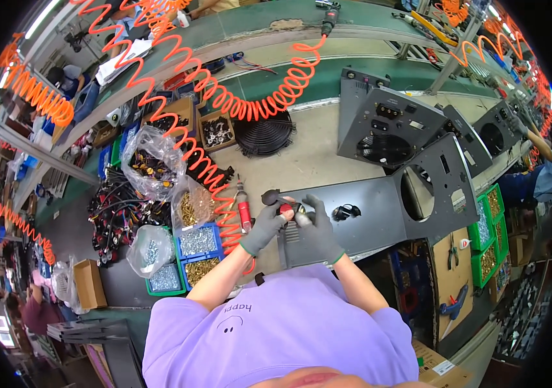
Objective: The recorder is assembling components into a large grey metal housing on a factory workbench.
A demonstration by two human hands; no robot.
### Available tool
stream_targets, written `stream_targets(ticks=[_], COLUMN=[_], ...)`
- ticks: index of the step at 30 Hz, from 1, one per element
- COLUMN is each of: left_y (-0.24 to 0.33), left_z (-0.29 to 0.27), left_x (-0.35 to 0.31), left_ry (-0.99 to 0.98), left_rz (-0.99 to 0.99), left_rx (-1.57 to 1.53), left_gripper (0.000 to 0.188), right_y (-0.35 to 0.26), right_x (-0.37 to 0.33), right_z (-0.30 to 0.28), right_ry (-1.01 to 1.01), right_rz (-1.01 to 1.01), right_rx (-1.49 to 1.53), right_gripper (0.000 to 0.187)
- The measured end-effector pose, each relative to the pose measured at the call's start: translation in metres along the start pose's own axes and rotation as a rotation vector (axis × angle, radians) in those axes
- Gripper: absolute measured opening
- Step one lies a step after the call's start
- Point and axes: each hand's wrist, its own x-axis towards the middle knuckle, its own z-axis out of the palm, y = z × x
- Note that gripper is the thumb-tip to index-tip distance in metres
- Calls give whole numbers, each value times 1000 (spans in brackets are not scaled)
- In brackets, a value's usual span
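Observation:
Both my hands wear grey gloves with bare fingertips, and they meet over the left end of a dark grey metal panel. My left hand is closed around a small black and red part with a round black cap at one side; its exact kind I cannot make out. From the right, my right hand pinches at the same part, with its index finger raised. A small black part with a short cable lies on the panel beside my right hand. Just left of my left hand stands a red air screwdriver on an orange coiled hose.
Blue and green bins of screws and bagged cables sit to the left. A black fan grille lies behind. Upright grey panels lean at the back right. Orange coiled hoses hang across. A co-worker's arm reaches in at far right.

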Motion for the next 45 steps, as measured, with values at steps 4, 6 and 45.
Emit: stream_targets(ticks=[4, 6, 45], left_y=[-13, -20, -45], left_z=[2, -2, -9], left_x=[0, 0, -15], left_ry=[33, -21, 68], left_rz=[116, 112, -144], left_rx=[239, 247, 326], left_gripper=[32, 38, 34], right_y=[13, 28, 29], right_x=[1, -2, -12], right_z=[-5, -1, -6], right_ry=[-128, -51, -114], right_rz=[462, 337, 151], right_rx=[6, 46, 16], right_gripper=[35, 36, 41])
